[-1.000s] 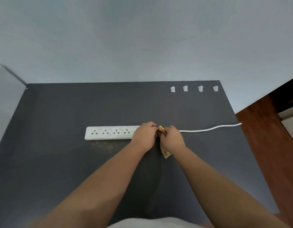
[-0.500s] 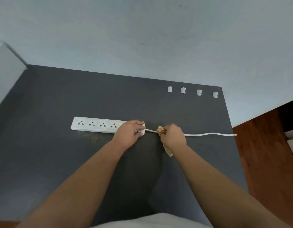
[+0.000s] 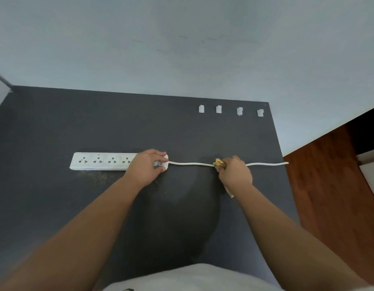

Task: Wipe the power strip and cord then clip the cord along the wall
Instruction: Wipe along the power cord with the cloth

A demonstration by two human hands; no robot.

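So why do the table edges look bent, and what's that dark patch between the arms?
Head view: the wide-angle lens bows the dark table and stretches the forearms; the patch is a soft shadow, seemingly the person's own, below the cord. The left hand and right hand look sharp; no glare.

Power strip (image 3: 102, 161): white. Cord (image 3: 192, 164): white. Cloth (image 3: 219, 163): yellow with pale underside. Four clips (image 3: 218, 109): white. Table surface (image 3: 56, 127): dark grey, plain. Wall (image 3: 182, 49): pale blue-grey. Floor (image 3: 328, 175): reddish-brown.
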